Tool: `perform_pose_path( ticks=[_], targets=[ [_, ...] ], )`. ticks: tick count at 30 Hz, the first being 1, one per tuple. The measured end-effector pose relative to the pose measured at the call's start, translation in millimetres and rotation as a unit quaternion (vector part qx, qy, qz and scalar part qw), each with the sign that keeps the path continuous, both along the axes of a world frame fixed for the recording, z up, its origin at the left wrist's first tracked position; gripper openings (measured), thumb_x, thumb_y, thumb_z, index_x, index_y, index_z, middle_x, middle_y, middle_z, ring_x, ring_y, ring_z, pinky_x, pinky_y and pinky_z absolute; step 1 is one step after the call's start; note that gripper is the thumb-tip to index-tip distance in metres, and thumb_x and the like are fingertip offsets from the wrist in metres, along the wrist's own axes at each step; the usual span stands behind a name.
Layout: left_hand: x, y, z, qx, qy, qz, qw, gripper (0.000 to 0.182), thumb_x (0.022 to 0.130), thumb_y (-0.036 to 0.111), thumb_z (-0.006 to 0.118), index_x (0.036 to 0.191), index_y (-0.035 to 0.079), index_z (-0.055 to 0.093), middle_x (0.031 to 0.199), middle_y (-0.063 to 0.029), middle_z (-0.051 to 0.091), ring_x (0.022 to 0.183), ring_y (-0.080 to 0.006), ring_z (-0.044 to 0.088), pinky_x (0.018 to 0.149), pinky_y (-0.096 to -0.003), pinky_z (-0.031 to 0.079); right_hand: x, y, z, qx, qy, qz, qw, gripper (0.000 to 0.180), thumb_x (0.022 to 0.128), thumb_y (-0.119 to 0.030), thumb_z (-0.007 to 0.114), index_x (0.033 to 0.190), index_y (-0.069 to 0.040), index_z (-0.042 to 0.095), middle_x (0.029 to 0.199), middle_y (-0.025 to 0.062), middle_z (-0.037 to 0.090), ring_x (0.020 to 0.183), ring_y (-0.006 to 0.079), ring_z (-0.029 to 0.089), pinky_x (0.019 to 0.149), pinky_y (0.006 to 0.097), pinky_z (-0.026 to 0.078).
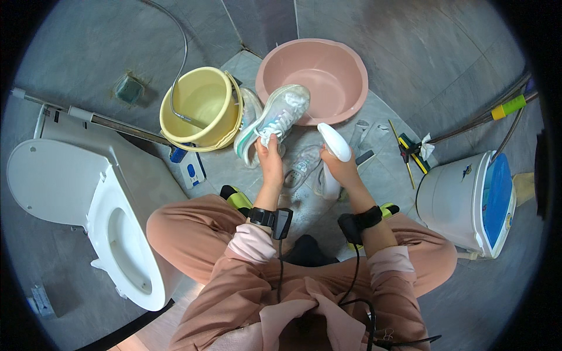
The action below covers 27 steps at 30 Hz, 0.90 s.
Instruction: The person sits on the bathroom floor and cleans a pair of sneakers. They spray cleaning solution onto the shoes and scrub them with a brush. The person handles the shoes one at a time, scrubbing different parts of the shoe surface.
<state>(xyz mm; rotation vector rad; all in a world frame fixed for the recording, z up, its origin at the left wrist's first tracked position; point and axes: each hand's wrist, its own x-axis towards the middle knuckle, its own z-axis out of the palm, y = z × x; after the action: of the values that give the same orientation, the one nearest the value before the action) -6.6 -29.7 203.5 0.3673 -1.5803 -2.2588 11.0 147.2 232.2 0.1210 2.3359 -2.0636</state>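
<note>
My left hand (270,160) grips a white lace-up sneaker (285,109) by its tongue and ankle opening; its toe, with white patches on it, points towards the pink basin. In my right hand (340,164) is a white plastic-backed brush (336,142), held to the right of the sneaker; its bristles are not visible. Below and between the hands, a pale grey shoe (303,164) lies on the wet floor. Another light shoe (327,184) sits under my right hand, partly hidden. Behind the held sneaker, one more white shoe (250,105) leans by the yellow bucket.
A pink plastic basin (358,83) stands ahead. A shower hose (184,44) hangs into a yellow bucket (169,118) holding water. The toilet (99,232) is at left. A mop (412,151) and a white bin-like tub (452,197) stand at right; clear shoe-like items (373,134) lie near the basin.
</note>
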Motion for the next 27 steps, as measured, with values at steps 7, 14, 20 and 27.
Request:
perform_pose_path(
  ticks=[7,14,20,27],
  targets=[
    [-6.5,2.5,-3.8,-0.153,0.047,-0.012,0.987,0.033,0.093,0.018,0.054,0.119,-0.003,0.053,0.127,-0.0143,0.043,0.121,-0.0252,0.04,0.103,-0.0346,0.029,6.9,8.6,22.0,-0.057,0.033,0.025,0.998,0.025,0.077,-0.006,0.064,0.101,-0.001,0.061,0.086,0.004,0.063,0.08,0.0118,0.059,0.071,0.0268,0.046],
    [-2.3,-4.5,1.5,-0.409,0.092,-0.012,0.908,0.034,0.087,0.017,0.059,0.119,0.004,0.057,0.13,-0.0205,0.043,0.123,-0.0383,0.035,0.106,-0.0458,0.023,11.0,16.3,50.3,-0.062,0.018,0.022,0.998,0.026,0.078,-0.004,0.061,0.103,-0.001,0.06,0.084,0.0011,0.06,0.077,0.0096,0.056,0.07,0.0253,0.046],
    [1.7,-11.8,-1.2,-0.475,0.102,-0.036,0.873,0.032,0.085,0.014,0.059,0.116,0.006,0.06,0.13,-0.0206,0.043,0.125,-0.0408,0.033,0.107,-0.0514,0.015,8.9,18.9,54.5,-0.053,0.013,0.025,0.998,0.027,0.078,-0.004,0.061,0.105,-0.001,0.059,0.085,0.0006,0.06,0.078,0.0089,0.056,0.069,0.0248,0.046],
    [3.4,-17.0,-8.3,-0.519,0.115,-0.025,0.847,0.033,0.082,0.012,0.058,0.114,0.006,0.061,0.127,-0.0212,0.044,0.125,-0.0424,0.031,0.108,-0.0551,0.011,5.2,22.9,49.3,-0.044,0.007,0.006,0.999,0.028,0.078,-0.006,0.064,0.105,0.0,0.061,0.086,0.0013,0.061,0.078,0.009,0.056,0.069,0.0259,0.046]
  ],
)
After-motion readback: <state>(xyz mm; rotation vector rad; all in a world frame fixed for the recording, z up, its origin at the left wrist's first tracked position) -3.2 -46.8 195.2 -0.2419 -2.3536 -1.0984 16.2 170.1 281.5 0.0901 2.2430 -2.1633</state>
